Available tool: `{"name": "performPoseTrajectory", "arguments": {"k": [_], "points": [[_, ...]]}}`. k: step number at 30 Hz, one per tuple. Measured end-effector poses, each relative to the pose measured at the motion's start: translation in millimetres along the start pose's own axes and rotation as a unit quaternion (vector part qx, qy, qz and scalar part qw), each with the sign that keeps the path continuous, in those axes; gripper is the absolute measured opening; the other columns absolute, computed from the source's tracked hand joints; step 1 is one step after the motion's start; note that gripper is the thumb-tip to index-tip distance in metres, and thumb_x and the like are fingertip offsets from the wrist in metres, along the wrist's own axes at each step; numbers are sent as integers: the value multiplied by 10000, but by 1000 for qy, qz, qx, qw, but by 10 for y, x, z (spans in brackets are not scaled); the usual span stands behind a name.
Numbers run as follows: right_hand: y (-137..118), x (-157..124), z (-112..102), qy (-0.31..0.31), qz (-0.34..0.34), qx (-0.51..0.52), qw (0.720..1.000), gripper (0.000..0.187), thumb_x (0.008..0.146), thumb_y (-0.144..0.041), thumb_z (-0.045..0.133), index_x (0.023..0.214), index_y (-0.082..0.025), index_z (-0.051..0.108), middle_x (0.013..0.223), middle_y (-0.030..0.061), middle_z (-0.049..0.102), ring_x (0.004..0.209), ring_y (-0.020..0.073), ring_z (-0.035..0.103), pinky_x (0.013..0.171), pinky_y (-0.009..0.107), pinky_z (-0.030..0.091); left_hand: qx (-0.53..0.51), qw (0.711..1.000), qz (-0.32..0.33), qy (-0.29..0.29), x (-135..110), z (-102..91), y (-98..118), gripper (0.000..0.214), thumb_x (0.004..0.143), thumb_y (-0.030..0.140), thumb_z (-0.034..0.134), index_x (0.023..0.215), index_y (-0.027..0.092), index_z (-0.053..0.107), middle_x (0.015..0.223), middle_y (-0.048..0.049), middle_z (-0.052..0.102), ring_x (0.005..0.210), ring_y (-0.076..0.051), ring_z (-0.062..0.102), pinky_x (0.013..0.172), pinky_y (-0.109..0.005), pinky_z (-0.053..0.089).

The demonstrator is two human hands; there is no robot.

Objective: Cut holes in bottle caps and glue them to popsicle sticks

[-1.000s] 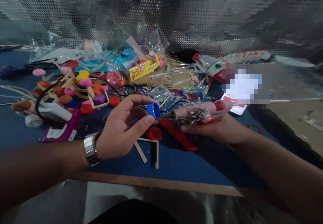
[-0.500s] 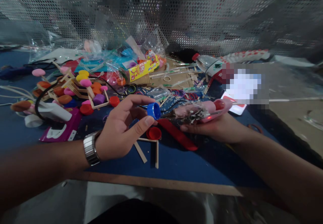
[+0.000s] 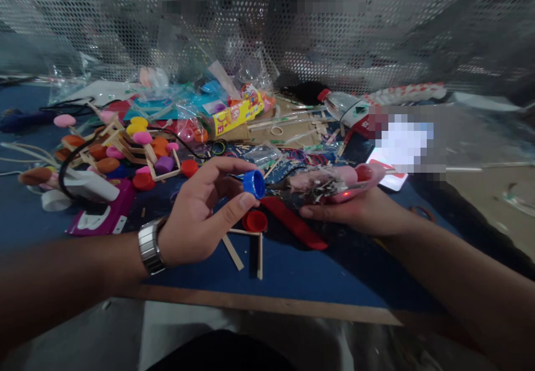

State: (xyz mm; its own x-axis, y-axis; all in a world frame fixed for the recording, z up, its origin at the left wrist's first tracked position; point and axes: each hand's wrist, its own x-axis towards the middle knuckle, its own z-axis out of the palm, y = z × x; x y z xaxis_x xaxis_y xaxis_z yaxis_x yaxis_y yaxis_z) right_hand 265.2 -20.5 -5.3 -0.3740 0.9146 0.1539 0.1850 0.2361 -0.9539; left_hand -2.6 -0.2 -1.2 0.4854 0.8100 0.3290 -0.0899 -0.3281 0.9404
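Note:
My left hand (image 3: 209, 212) pinches a blue bottle cap (image 3: 252, 185) between thumb and fingers, its open side facing right. A pink hot glue gun (image 3: 346, 180), crusted with old glue around its front, is in my right hand (image 3: 361, 212). The gun's nozzle points left, just right of the cap; I cannot tell whether the two touch. Below them lie a red bottle cap (image 3: 254, 221) joined to or touching a wooden stick (image 3: 260, 255), a loose stick (image 3: 232, 252) and a flat red strip (image 3: 296, 226).
Left stand stick frames with coloured caps and pads (image 3: 142, 137), beside a purple power strip (image 3: 102, 209) with a white plug. Behind are a yellow packet (image 3: 238, 115), plastic bags and scraps. A plastic bottle (image 3: 346, 109) and a lit phone (image 3: 395, 179) lie right. Perforated metal (image 3: 259, 20) closes the back.
The glue gun's nozzle has shifted very slightly right, away from the blue cap. My left hand and the cap have barely moved.

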Motion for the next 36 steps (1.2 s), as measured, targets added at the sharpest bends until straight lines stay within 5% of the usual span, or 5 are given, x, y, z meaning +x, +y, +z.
{"name": "performPoseTrajectory", "arguments": {"k": [6, 12, 28, 36], "points": [[-30, -2, -21, 14, 11, 36, 999, 362, 741, -214, 857, 1049, -400, 814, 1101, -50, 811, 1143, 234, 732, 1043, 373, 582, -1, 1000, -6, 5, -4, 16, 7, 287, 955, 316, 686, 1202, 210, 588, 1069, -53, 651, 850, -144, 704, 772, -259, 592], [-54, -15, -21, 23, 31, 68, 997, 298, 738, -237, 851, 1022, -327, 831, 789, -18, 775, 920, 229, 760, 860, 351, 648, -1, 1000, -6, 12, -2, 16, -1, 285, 954, 302, 685, 1208, 212, 591, 1075, -54, 651, 856, -144, 695, 778, -262, 590], [-16, -29, -3, 19, 30, 70, 997, 306, 738, -224, 859, 1025, -325, 829, 1125, -8, 811, 1165, 259, 721, 1057, 400, 571, -12, 1000, 12, 13, 18, 31, 0, 318, 878, 217, 768, 1160, 202, 621, 1177, -85, 686, 930, -165, 713, 750, -238, 606], [-60, 3, -4, 1, 30, 29, 999, 258, 724, -205, 830, 955, -322, 830, 1056, -19, 821, 1118, 279, 745, 1027, 405, 594, 26, 999, 27, 29, 27, 23, -4, 317, 867, 231, 779, 1153, 202, 646, 1120, -82, 686, 906, -163, 669, 787, -276, 586]]}}
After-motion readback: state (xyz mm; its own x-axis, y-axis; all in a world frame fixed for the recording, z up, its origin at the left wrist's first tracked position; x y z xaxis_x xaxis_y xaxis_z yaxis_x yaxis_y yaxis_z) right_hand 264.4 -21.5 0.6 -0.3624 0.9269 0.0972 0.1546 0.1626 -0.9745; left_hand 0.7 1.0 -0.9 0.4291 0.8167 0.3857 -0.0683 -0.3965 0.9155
